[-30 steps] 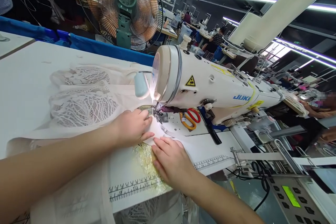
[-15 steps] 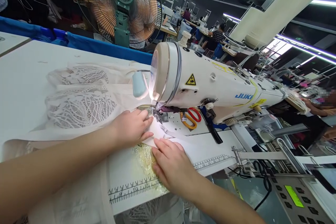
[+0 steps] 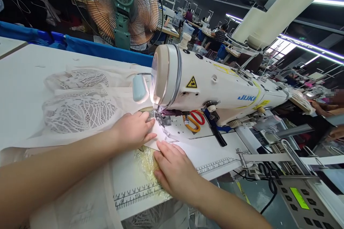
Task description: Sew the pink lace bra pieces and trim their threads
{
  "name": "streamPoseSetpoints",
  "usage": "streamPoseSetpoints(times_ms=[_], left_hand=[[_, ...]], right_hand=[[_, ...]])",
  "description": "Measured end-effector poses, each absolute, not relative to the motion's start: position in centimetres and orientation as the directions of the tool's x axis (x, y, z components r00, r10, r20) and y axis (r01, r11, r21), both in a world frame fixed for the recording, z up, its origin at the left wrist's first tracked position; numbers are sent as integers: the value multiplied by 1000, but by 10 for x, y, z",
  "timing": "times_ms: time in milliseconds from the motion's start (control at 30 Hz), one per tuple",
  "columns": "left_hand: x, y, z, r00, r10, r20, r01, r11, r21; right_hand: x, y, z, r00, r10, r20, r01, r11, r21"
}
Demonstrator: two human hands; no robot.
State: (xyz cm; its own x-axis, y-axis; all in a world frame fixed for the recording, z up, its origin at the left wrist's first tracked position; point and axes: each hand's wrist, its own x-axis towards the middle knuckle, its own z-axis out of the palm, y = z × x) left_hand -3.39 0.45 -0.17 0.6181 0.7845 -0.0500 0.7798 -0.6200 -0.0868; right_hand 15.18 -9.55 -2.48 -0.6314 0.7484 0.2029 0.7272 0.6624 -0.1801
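Pale sheer fabric (image 3: 120, 94) with lace panels (image 3: 80, 114) spreads over the table left of a white sewing machine (image 3: 204, 78). My left hand (image 3: 133, 130) lies on the fabric, its fingertips just left of the presser foot (image 3: 158, 116) and its thumb apart from the fingers. Nearer to me, my right hand (image 3: 176, 170) rests flat at the fabric's edge, fingers stretched toward the needle area. Its thumb side lies over a crinkled yellowish patch (image 3: 146, 161) on the table. The needle tip is too small to make out.
Orange- and red-handled scissors (image 3: 194, 121) lie under the machine arm, beside a black bar (image 3: 219, 136). Ruler markings (image 3: 139, 195) run along the near table edge. A large fan (image 3: 120, 10) stands behind. Thread cones (image 3: 287, 10) and a control panel (image 3: 301, 200) are at right.
The whole view has shifted slightly left. Both hands keep nearly the same place beside the presser foot, and the fabric shows hardly any movement.
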Motion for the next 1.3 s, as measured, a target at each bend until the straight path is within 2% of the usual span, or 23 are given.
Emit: streamPoseSetpoints(times_ms=[167, 267, 367, 467, 567, 667, 767, 967, 1133, 1233, 1300], left_hand=[[-36, 15, 0, 659, 751, 41, 750, -651, -120], [-37, 8, -2, 759, 642, 112, 651, -739, -176], [-39, -12, -12, 827, 543, 143, 561, -812, -163], [-45, -31, -24, 801, 565, 198, 594, -792, -142], [-50, -38, -27, 778, 590, 216, 625, -761, -173], [-54, -34, -21, 842, 496, 211, 534, -823, -194], [-57, -25, -18, 873, 418, 251, 467, -866, -181], [-65, -7, -23, 896, 391, 208, 413, -908, -73], [-70, 11, -30, 879, 338, 335, 360, -933, -4], [-69, 18, -27, 881, 298, 367, 329, -944, -22], [-66, 18, -21, 897, 280, 341, 325, -942, -81]], right_hand=[[146, -90, -28, -605, 766, 217, 743, 641, -191], [143, -86, -28, -587, 779, 221, 752, 626, -208], [141, -83, -28, -577, 791, 203, 757, 612, -230], [141, -82, -29, -575, 791, 207, 754, 611, -240], [140, -82, -30, -567, 795, 217, 758, 607, -241], [140, -82, -31, -561, 796, 227, 762, 604, -233], [139, -81, -31, -560, 794, 235, 761, 606, -234], [138, -78, -31, -549, 804, 229, 758, 594, -269], [139, -78, -31, -555, 796, 242, 751, 605, -266], [139, -77, -33, -552, 796, 248, 754, 603, -261], [140, -77, -35, -548, 797, 255, 752, 602, -267]])
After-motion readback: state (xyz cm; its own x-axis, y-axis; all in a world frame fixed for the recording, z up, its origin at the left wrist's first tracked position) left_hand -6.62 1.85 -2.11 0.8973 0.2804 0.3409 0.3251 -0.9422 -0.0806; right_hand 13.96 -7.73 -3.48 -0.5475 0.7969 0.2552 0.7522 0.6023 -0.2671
